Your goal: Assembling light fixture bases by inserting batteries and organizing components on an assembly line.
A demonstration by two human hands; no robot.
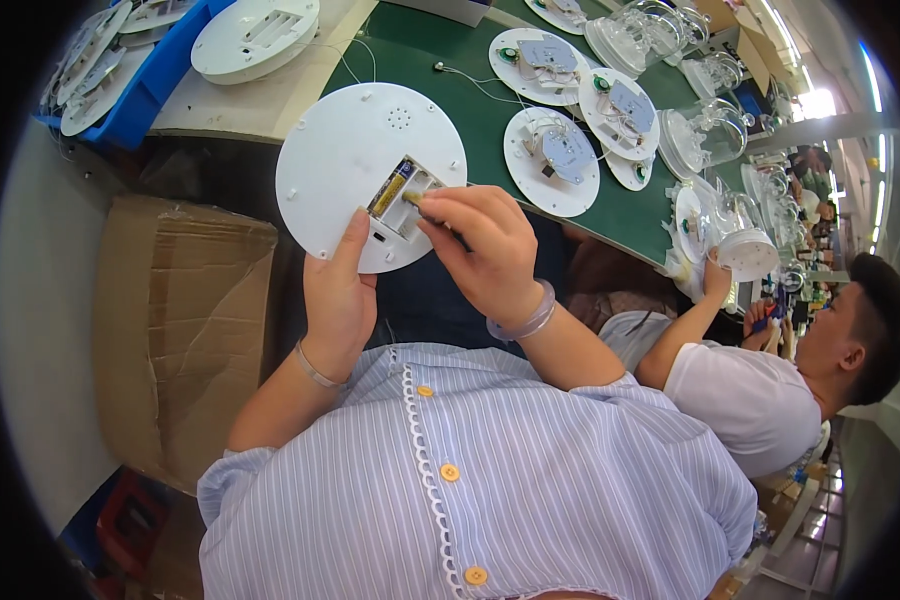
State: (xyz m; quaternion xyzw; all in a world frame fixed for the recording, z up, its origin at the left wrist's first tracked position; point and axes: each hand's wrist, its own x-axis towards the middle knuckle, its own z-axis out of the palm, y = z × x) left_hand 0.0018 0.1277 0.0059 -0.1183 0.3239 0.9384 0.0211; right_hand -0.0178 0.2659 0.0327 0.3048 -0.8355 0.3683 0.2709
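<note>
A round white plastic base point(330, 165) is tilted up in front of me, its underside facing me. My left hand point(338, 295) grips its lower edge, thumb on the face beside the open battery compartment point(407, 212). One battery point(390, 190) lies in that compartment, dark at one end and gold along its body. My right hand point(490, 245) is closed in a pinch over the compartment's right side. Between its fingertips shows the end of another battery point(411, 197), mostly hidden by the fingers. Speaker holes point(398, 119) dot the base near its top.
On the green bench point(420, 60) lie several white discs with circuit boards point(560, 155) and thin wires. Clear domes point(705, 135) stand farther right. A blue bin point(160, 85) holds more discs, beside another white base point(255, 40). A carton point(180, 330) stands left; a co-worker point(750, 390) sits right.
</note>
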